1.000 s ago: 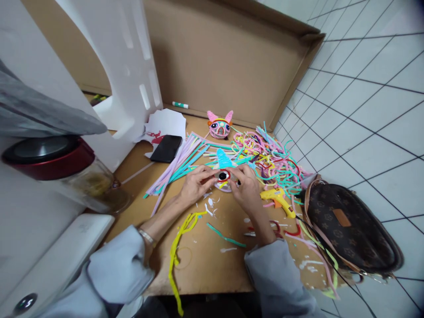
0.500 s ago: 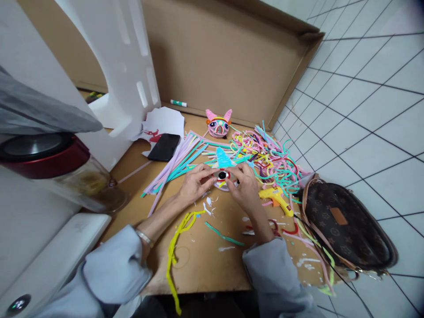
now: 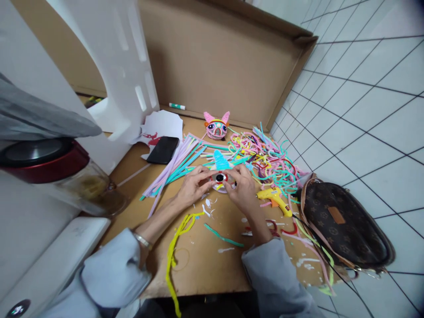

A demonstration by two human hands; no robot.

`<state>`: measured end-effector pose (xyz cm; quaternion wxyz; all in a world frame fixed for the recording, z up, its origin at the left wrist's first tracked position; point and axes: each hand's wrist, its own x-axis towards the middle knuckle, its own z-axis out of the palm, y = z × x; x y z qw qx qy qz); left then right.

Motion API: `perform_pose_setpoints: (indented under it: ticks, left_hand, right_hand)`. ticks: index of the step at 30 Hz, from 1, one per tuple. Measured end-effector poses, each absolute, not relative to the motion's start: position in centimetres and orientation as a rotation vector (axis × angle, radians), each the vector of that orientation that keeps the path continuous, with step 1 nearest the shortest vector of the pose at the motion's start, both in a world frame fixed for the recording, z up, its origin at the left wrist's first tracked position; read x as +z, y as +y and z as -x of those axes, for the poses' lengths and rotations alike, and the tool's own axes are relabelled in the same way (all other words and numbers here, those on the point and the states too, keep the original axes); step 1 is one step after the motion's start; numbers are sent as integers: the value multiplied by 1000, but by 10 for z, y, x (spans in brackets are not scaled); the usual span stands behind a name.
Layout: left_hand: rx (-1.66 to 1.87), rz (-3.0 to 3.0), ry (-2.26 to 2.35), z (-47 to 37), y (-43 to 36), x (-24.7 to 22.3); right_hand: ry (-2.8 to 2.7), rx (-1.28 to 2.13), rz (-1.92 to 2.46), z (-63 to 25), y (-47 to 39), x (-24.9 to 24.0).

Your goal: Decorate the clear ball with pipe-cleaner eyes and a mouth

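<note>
Between my two hands is a small pipe-cleaner craft figure (image 3: 220, 178) with a black eye ringed in red and white and a blue pointed piece on top. My left hand (image 3: 193, 184) grips its left side with thumb and fingers. From the right, my right hand (image 3: 242, 185) pinches it close to the eye. My fingers cover both of its sides. Below my hands lie a teal pipe cleaner (image 3: 223, 235), yellow pipe cleaners (image 3: 171, 251) and white paper scraps. A yellow glue gun (image 3: 275, 198) rests just right of my right hand.
Behind my hands sits a finished-looking pink-eared figure (image 3: 216, 126). Bundled straight pipe cleaners (image 3: 172, 170) and a tangled pile (image 3: 265, 154) lie around. A black phone (image 3: 163, 149), glass bottle (image 3: 89, 185) and brown bag (image 3: 344, 225) border the space. A cardboard wall (image 3: 215, 62) stands behind.
The view has shifted slightly. Both hands keep their hold on the craft figure, with hardly any change in the fingers.
</note>
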<state>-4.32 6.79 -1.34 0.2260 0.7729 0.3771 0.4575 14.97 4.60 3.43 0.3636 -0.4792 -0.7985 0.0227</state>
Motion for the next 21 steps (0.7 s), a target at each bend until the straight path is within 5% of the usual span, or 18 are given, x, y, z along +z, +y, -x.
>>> perform_pose_setpoints:
  ticks: [21]
  left_hand:
    - [1390,-2111,1082,38,61,-18]
  right_hand:
    - [-2059,139,1198,-148,50,32]
